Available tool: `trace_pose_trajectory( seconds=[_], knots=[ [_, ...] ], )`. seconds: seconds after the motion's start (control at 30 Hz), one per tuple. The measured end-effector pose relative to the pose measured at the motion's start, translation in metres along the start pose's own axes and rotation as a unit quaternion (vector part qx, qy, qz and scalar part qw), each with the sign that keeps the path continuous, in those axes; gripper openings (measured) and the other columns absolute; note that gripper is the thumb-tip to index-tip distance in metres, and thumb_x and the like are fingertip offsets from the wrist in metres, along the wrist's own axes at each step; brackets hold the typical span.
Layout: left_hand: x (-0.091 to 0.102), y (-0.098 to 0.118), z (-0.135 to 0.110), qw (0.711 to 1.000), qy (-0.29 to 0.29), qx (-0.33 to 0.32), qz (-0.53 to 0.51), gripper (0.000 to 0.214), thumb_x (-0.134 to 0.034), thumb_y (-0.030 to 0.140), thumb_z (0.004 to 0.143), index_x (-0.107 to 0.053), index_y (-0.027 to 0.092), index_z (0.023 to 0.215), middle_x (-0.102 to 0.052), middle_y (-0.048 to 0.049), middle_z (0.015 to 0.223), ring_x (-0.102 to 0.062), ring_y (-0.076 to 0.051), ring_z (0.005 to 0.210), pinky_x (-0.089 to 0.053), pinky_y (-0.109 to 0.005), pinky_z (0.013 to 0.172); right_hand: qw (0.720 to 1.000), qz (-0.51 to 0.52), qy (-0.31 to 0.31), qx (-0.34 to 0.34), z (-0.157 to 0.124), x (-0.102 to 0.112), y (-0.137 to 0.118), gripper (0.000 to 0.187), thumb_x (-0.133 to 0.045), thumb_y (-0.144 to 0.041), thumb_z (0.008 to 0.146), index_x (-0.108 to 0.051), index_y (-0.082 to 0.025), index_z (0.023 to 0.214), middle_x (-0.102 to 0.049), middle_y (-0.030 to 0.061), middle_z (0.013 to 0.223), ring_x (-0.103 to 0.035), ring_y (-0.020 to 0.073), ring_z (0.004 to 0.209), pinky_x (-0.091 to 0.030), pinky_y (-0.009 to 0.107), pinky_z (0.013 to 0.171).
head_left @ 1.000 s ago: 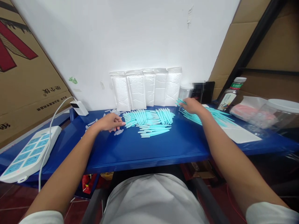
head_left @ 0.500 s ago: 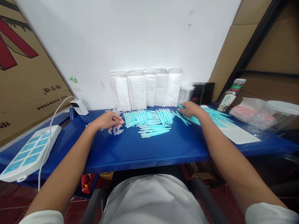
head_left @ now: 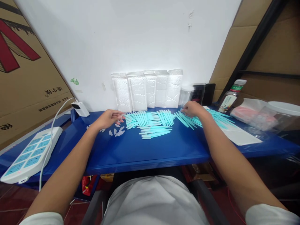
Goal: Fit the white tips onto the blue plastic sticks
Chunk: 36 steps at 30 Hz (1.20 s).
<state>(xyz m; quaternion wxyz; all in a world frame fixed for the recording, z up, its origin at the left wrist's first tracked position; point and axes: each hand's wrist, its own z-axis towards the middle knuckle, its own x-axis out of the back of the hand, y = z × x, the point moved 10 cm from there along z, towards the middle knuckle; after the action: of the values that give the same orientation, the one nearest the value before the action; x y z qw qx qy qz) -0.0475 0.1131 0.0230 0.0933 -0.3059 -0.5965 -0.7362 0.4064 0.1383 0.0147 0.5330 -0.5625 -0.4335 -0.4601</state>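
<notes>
Tabletop [head_left: 145,150], blue, carries a loose heap of teal sticks [head_left: 217,116] at right and neat rows [head_left: 151,119] mid-table. A careless sweep of either forearm could, I judge, scatter the rows. Right hand [head_left: 193,109] rests knuckles-up on the heap, fingers curled under, grip hidden. Left hand [head_left: 109,118] lies low, fingers stretched and empty, just beside the rows, small clear caps [head_left: 117,132] in front.

Bright, even light blows out the white padded bags [head_left: 147,90] and lays a soft sheen on the blue worktop [head_left: 150,153]. The turquoise sticks [head_left: 153,120] look sharp. Wide-angle distortion bends the edges, and one small patch [head_left: 198,90] is pixelated.
</notes>
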Motion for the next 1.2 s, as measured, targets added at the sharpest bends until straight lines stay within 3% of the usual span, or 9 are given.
trace_pose_trajectory(
  seconds=[0.13,0.27,0.4,0.47,0.57,0.73,0.83,0.97,1.2],
  knots=[
    [0.001,0.014,-0.001,0.998,0.057,-0.039,-0.001,0.061,-0.076,0.065,0.079,-0.069,0.012,0.107,-0.079,-0.0167,0.100,-0.076,-0.027,0.086,-0.062,-0.036,0.068,0.997,0.027,0.076,0.006,-0.005,0.020,-0.006,0.030,-0.056,-0.037,0.100,-0.076,-0.018,0.089,-0.076,0.0099,0.082,-0.068,0.0205,0.071,-0.045,0.030,0.069],
    [-0.015,0.030,-0.004,0.995,0.069,-0.060,-0.037,0.050,-0.072,0.061,0.086,-0.065,0.014,0.104,-0.079,-0.0146,0.094,-0.074,-0.023,0.078,-0.059,-0.031,0.060,0.974,0.090,0.149,0.146,-0.018,0.036,-0.050,0.036,-0.048,-0.037,0.102,-0.076,-0.015,0.096,-0.075,0.0119,0.086,-0.065,0.0225,0.078,-0.044,0.030,0.071],
    [-0.039,0.038,-0.005,0.989,0.042,-0.052,-0.132,0.043,-0.073,0.057,0.087,-0.057,0.019,0.101,-0.079,-0.0143,0.102,-0.076,-0.025,0.080,-0.061,-0.034,0.060,0.926,0.233,0.078,0.287,-0.044,0.023,-0.111,0.030,-0.049,-0.028,0.100,-0.072,-0.012,0.109,-0.076,0.0111,0.092,-0.064,0.0194,0.076,-0.048,0.029,0.069],
    [-0.047,0.042,-0.005,0.986,0.033,-0.061,-0.154,0.041,-0.073,0.056,0.088,-0.057,0.019,0.098,-0.078,-0.0147,0.108,-0.076,-0.025,0.083,-0.061,-0.034,0.061,0.894,0.325,0.033,0.307,-0.057,0.015,-0.133,0.034,-0.054,-0.031,0.099,-0.066,-0.013,0.125,-0.077,0.0103,0.097,-0.062,0.0157,0.067,-0.050,0.029,0.065],
    [-0.052,0.046,-0.005,0.983,0.045,-0.087,-0.153,0.042,-0.078,0.055,0.083,-0.063,0.016,0.091,-0.076,-0.0132,0.105,-0.074,-0.022,0.080,-0.059,-0.030,0.059,0.866,0.389,-0.016,0.313,-0.073,0.005,-0.155,0.034,-0.064,-0.042,0.095,-0.067,-0.016,0.115,-0.078,0.0103,0.095,-0.058,0.0119,0.052,-0.047,0.028,0.053],
    [-0.055,0.038,-0.004,0.983,0.077,-0.061,-0.158,0.042,-0.084,0.053,0.078,-0.073,0.014,0.091,-0.064,-0.0019,0.065,-0.059,-0.013,0.054,-0.048,-0.025,0.047,0.857,0.386,-0.010,0.341,-0.081,0.001,-0.169,0.042,-0.066,-0.056,0.092,-0.074,-0.015,0.101,-0.073,0.0056,0.073,-0.066,0.0173,0.065,-0.049,0.028,0.062],
    [-0.060,0.039,-0.006,0.978,0.066,-0.049,-0.193,0.044,-0.085,0.052,0.077,-0.073,0.013,0.092,-0.073,-0.0086,0.082,-0.068,-0.018,0.067,-0.051,-0.026,0.049,0.850,0.368,-0.002,0.378,-0.082,-0.001,-0.175,0.043,-0.060,-0.054,0.096,-0.078,-0.015,0.097,-0.077,0.0079,0.084,-0.069,0.0200,0.081,-0.051,0.031,0.073],
    [-0.069,0.040,-0.007,0.981,0.036,-0.035,-0.190,0.045,-0.082,0.053,0.080,-0.070,0.013,0.098,-0.077,-0.0170,0.106,-0.072,-0.019,0.072,-0.054,-0.027,0.051,0.862,0.336,0.009,0.380,-0.079,-0.005,-0.176,0.037,-0.063,-0.044,0.096,-0.081,-0.017,0.113,-0.080,0.0077,0.097,-0.066,0.0185,0.080,-0.048,0.031,0.073],
    [-0.076,0.032,-0.004,0.986,0.014,-0.019,-0.164,0.050,-0.079,0.058,0.082,-0.068,0.014,0.101,-0.079,-0.0170,0.101,-0.074,-0.020,0.070,-0.052,-0.026,0.052,0.861,0.329,0.030,0.386,-0.081,-0.003,-0.175,0.029,-0.073,-0.037,0.090,-0.083,-0.016,0.108,-0.080,0.0067,0.094,-0.061,0.0157,0.073,-0.045,0.030,0.071]
  ],
)
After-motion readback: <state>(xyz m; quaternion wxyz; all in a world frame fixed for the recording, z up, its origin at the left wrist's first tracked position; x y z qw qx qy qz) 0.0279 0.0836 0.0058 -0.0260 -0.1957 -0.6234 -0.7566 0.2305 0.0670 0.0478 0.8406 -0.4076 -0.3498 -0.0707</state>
